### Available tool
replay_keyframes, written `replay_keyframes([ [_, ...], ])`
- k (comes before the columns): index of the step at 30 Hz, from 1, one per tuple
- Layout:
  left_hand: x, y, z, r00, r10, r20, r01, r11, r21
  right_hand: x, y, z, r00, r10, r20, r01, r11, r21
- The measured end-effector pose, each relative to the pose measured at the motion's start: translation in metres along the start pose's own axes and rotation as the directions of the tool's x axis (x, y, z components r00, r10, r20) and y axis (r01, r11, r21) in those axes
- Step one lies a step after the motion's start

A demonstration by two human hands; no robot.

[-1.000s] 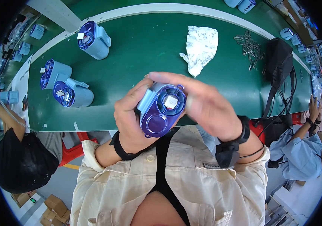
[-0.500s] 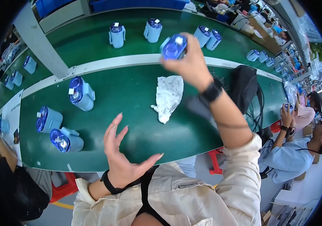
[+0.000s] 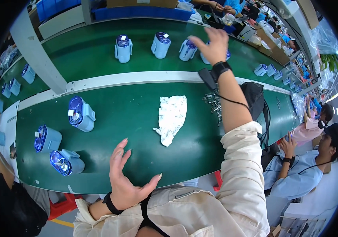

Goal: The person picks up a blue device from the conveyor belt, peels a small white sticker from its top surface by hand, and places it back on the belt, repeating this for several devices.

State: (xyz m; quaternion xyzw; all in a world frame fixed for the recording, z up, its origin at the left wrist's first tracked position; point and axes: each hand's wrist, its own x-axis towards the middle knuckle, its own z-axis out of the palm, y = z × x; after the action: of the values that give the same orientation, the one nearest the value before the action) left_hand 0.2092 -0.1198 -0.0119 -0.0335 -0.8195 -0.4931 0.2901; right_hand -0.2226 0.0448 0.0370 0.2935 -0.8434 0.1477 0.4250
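My right hand (image 3: 213, 44) reaches over the white rail with thumb and fingers spread, holding nothing. Just left of it, a light-blue pitcher (image 3: 187, 51) with a dark-blue lid stands upright on the green surface behind the rail; my thumb overlaps its top. Part of another pitcher shows behind the hand. Above the near edge of the table, my left hand (image 3: 128, 183) hovers open and empty. A crumpled, speckled white cloth (image 3: 172, 118) lies mid-table. To the left are three pitchers: one upright (image 3: 81, 113), one beside it (image 3: 48, 139) and one nearer me (image 3: 67, 162).
Along the back strip stand more pitchers (image 3: 123, 49). The white rail (image 3: 137, 78) divides it from my table. Small metal parts (image 3: 214, 103), a black bag (image 3: 252, 96) and cables lie on the right. A co-worker (image 3: 299, 170) sits at right; another person's arm shows at left.
My right hand has let go of the pitcher, which now stands behind the rail. The hand is spread beside it. My left hand keeps its open pose. The view has tilted up slightly.
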Motion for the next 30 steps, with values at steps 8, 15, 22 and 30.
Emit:
replay_keyframes([
  [8, 0.001, -0.001, -0.002, 0.999, 0.022, 0.041, -0.024, 0.998, 0.051, -0.017, 0.038, -0.003, 0.904, 0.213, 0.37, -0.051, 0.915, -0.401],
  [15, -0.009, 0.003, -0.003, 0.999, -0.03, 0.019, 0.03, 0.999, 0.026, -0.017, -0.019, -0.074, 0.906, 0.289, 0.308, -0.247, 0.954, -0.171],
  [22, 0.01, 0.012, -0.014, 0.988, -0.119, 0.104, 0.138, 0.967, -0.213, -0.066, -0.166, -0.209, 0.675, -0.526, 0.517, -0.25, 0.497, 0.831],
  [30, -0.004, 0.011, -0.033, 0.881, -0.093, 0.463, 0.318, 0.842, -0.436, -0.085, -0.193, -0.237, 0.668, -0.658, 0.346, -0.221, 0.268, 0.938],
])
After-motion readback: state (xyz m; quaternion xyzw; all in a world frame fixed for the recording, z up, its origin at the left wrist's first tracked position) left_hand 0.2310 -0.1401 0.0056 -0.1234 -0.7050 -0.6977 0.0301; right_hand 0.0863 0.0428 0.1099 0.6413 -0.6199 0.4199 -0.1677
